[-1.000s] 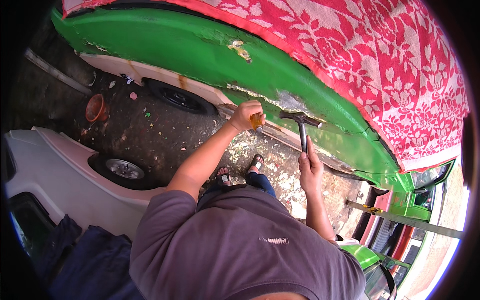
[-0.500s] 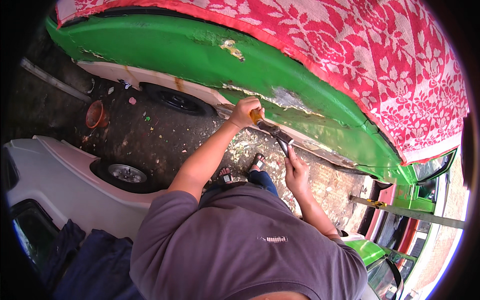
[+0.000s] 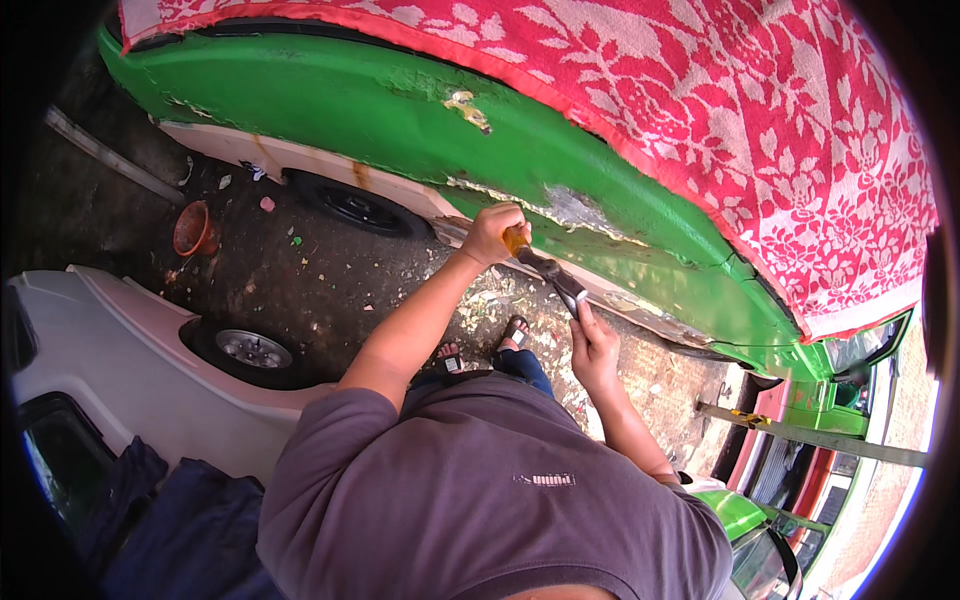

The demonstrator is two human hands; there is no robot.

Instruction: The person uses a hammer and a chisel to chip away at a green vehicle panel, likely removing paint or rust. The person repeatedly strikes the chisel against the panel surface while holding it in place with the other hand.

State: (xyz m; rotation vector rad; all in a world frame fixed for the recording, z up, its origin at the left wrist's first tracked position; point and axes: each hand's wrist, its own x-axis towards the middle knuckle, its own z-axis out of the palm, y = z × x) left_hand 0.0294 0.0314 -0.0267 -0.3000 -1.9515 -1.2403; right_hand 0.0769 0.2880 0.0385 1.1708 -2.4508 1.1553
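Observation:
My left hand (image 3: pixel 493 234) is closed round the amber handle of a tool (image 3: pixel 516 241) with a dark metal shank, beside the lower edge of a green vehicle panel (image 3: pixel 610 255). That tool slants down toward my right hand (image 3: pixel 597 352), where its far end meets a dark metal bar (image 3: pixel 572 295) with a shiny tip. My right fingers are closed on the lower part of this bar; the exact kind of either tool is hard to make out. Near my hands the panel shows a bare grey patch (image 3: pixel 580 207) and a ragged, flaking seam.
A red and white floral cloth (image 3: pixel 700 110) covers the vehicle's top. Behind me on the left stands a pale vehicle (image 3: pixel 160 360) with dark cloth (image 3: pixel 200 530) on it. An orange bucket (image 3: pixel 193 230) sits on the littered ground. A metal pole (image 3: pixel 820 435) is at right.
My left hand and the amber-handled tool have dropped slightly toward me. My right hand has shifted a little lower too, and both hands keep their hold.

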